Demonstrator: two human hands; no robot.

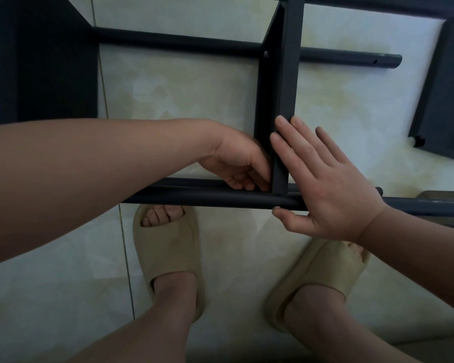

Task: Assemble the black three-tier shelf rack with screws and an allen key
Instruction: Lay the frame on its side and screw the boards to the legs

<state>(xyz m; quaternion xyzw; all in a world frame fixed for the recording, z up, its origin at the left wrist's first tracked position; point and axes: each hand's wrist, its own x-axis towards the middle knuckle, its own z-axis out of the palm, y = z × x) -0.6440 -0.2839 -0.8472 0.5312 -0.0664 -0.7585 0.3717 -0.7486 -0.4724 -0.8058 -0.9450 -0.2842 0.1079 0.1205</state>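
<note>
While the right hand [325, 184] lay flat, fingers straight against the shelf panel [275, 100], the left hand [236, 163] curled its fingers beside them where panel met tube [194, 196]; its hold was hidden

Floor [194, 95] was glossy cream tile, faintly marbled, with thin grey grout lines [126, 258]. Light was dim and left a soft sheen.
</note>
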